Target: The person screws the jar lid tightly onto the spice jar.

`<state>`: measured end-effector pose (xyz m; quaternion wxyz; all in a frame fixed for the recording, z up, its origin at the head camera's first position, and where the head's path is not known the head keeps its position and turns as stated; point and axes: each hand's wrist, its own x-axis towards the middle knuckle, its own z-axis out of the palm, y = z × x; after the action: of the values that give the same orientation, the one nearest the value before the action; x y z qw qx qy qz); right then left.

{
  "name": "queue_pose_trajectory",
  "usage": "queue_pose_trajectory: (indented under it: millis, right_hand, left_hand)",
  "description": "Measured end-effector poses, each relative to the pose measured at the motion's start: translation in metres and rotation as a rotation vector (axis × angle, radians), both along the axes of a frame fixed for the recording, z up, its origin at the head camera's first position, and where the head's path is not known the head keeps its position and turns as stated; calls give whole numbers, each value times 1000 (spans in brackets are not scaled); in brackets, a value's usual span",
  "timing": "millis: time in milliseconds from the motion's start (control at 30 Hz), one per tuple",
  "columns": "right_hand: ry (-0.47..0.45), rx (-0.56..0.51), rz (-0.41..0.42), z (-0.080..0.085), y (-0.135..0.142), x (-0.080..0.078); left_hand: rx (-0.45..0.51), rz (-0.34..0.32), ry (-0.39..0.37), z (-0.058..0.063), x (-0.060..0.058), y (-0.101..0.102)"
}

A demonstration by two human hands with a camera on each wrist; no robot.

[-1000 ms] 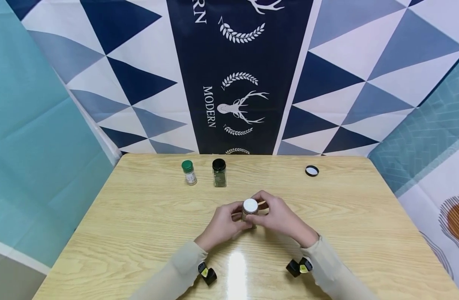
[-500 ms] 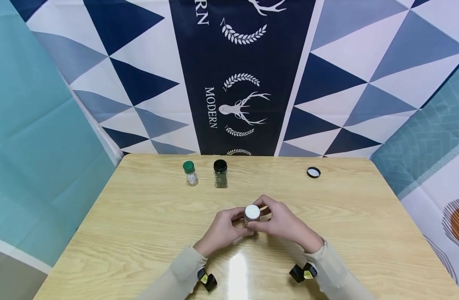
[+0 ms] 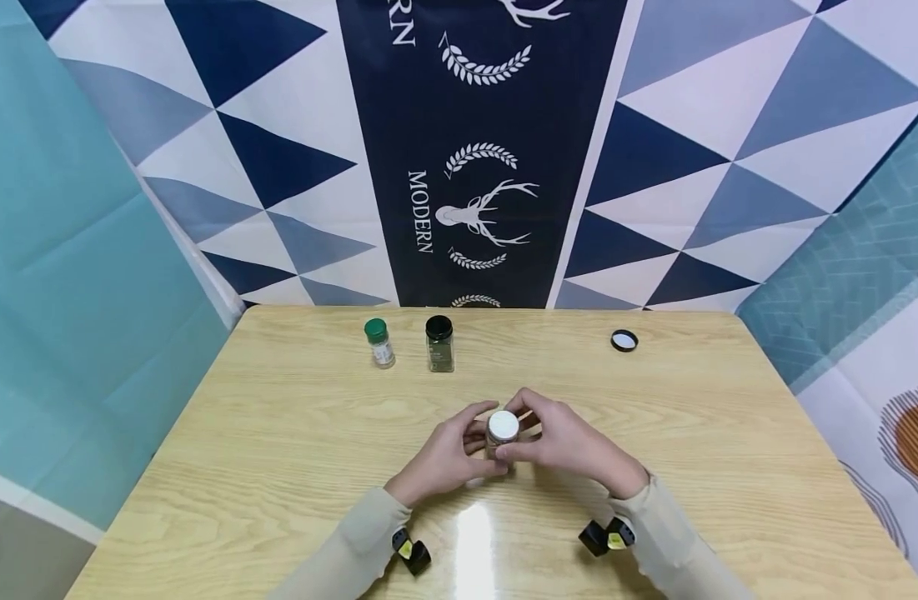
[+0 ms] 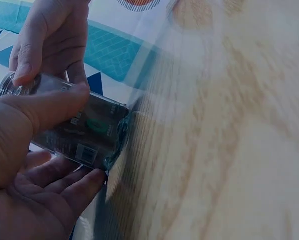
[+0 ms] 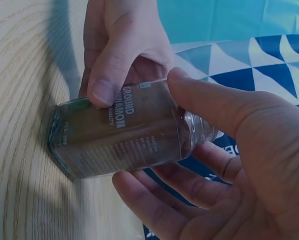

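A clear glass jar of ground cinnamon (image 5: 134, 135) stands near the middle of the table, its white round top facing up in the head view. My left hand (image 3: 447, 454) is around its left side. Across the label lies the left thumb, while the left index finger stands slightly off the jar in the head view. On the other side my right hand (image 3: 567, 437) holds the jar near its neck, thumb in front and fingers behind. Both hands partly cover the glass. In the left wrist view the jar's base (image 4: 120, 135) is at the table surface.
Toward the back left stand a small green-capped spice bottle (image 3: 379, 343) and a black-capped spice jar (image 3: 439, 344). A black lid (image 3: 624, 340) with a white inside lies at the back right. Patterned cloth (image 3: 278, 167) hangs behind the wooden table (image 3: 293, 433).
The jar and both hands have come slightly nearer the front of the table. My left index finger has lifted a little from the jar; the right hand keeps its hold.
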<state>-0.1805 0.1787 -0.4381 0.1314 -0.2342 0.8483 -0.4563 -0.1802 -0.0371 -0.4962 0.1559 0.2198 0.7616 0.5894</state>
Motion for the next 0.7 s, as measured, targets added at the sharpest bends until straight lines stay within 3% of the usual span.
queue_pose_trajectory:
  millis: [233,467,700]
  right_hand:
    - [-16,12,47,3,3,-1]
    - [54,170,161,7,19,-3]
    - [173,267,105,9,48,-16]
  left_hand:
    - [-58,27,37,1,1,-1]
    - [-60,11,27,2,0,-2]
    - [-45,16,-16,-1,-1,-3]
